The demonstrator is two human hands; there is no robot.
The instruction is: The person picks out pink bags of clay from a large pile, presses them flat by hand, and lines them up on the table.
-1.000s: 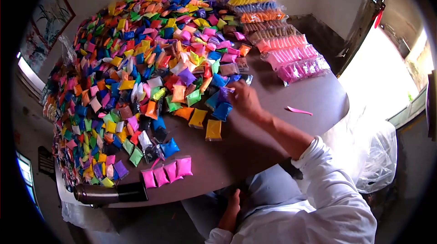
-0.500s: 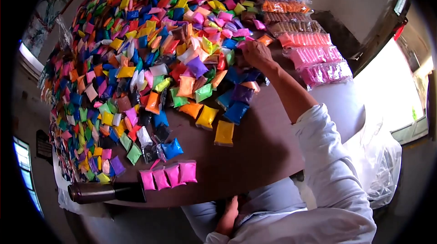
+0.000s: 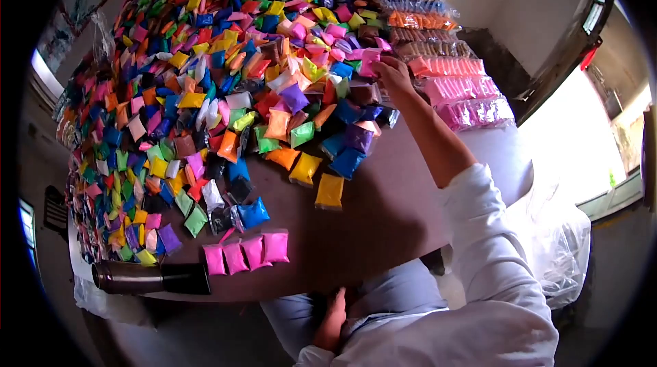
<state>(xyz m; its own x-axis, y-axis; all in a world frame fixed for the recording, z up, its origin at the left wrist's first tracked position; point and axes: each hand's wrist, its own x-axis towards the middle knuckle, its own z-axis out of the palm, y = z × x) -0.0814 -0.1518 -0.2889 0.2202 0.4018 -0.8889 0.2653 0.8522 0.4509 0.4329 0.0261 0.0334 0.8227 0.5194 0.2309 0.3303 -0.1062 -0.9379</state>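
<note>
Brown tabletop [image 3: 383, 230] under packets [image 3: 239, 100], any lettering illegibly small, right grip [image 3: 395, 75] closed on pink packet [image 3: 369, 61], left grip [image 3: 335, 312] of unclear openness.

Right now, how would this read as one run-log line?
right hand: holds pink packet at right edge of pile | left hand: at lap | four pink packets: in row near edge of table

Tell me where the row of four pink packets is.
In the head view, the four pink packets lie lower left, near the front of the table, below a blue packet and right of the dark bottle.
</note>
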